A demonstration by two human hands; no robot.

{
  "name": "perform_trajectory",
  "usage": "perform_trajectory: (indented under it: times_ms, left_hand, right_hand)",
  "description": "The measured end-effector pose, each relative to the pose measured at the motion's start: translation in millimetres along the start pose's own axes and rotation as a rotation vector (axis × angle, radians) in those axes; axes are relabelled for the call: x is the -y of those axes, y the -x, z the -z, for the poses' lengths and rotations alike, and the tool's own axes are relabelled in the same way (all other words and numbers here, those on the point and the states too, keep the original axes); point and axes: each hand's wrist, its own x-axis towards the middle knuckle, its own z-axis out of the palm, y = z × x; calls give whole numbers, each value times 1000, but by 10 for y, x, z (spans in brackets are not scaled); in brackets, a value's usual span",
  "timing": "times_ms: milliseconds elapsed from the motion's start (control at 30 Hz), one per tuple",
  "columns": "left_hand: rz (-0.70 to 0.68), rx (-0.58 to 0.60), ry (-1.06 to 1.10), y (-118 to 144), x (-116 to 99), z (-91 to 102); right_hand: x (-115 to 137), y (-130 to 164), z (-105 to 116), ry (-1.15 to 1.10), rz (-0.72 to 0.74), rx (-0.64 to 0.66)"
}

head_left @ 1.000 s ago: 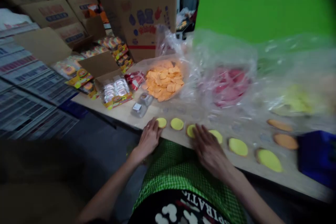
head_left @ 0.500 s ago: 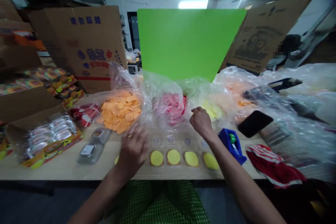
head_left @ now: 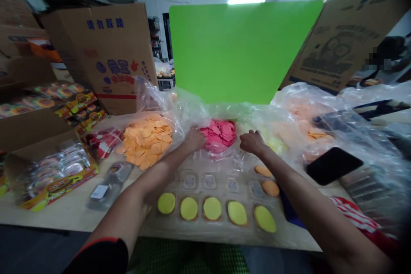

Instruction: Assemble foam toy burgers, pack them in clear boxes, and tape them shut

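Background: big green board (head_left: pixel 237 51) upright at top centre, printed cartons either side of it (left one (head_left: pixel 122 47), right one (head_left: pixel 340 47)), wooden counter (head_left: pixel 73 218) across the lower frame.

On my feed both hands are at the clear bag (head_left: pixel 189 109) holding the pink pieces (head_left: pixel 220 135), just right of frame centre. Left hand (head_left: pixel 195 138) is at the pile's left edge, right hand (head_left: pixel 252 141) at its right. Fingers curled on both; from here I can't tell if either is pinching film or just resting against it. I see no pink piece lifted from the pile.

Neighbours: orange pieces (head_left: pixel 147 139) left of centre, pale yellow pieces (head_left: pixel 276 141) under film right of the right hand. Near edge, lower centre: clear tray with a row of yellow rounds (head_left: pixel 212 208); two tan rounds (nearer one (head_left: pixel 270 188)) beside the right forearm.

My read: the work is at the bag mouth. To do it well, I'd draw the film outward evenly and fold it low so it doesn't flop over the pile. Light pull only, thin plastic may tear or drag the pieces. Forearms cross above the tray area, so keep elbows high; the left one looks closest to knocking a round.
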Motion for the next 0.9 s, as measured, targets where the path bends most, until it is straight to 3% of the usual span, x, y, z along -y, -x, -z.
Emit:
perform_trajectory:
  times_ms: [100, 233, 467, 667, 733, 900]
  left_hand:
    - [56, 11, -33, -85, 86, 8]
    - [15, -24, -19, -92, -100, 25]
    - [-88, -184, 85, 297, -139, 160]
    - [-91, -205, 150, 524, -293, 254]
    - [-115, -185, 157, 599, -346, 277]
    - [-72, -112, 244, 736, -329, 333]
  right_hand:
    - [243, -294, 13, -20, -16, -12]
    - [508, -613, -36, -46, -37, 14]
    - [298, -868, 7, -142, -48, 126]
    - [553, -871, -103, -212, -79, 72]
    - [459, -865, -89, -276, -47, 69]
    - [-52, -827, 23, -474, 69, 112]
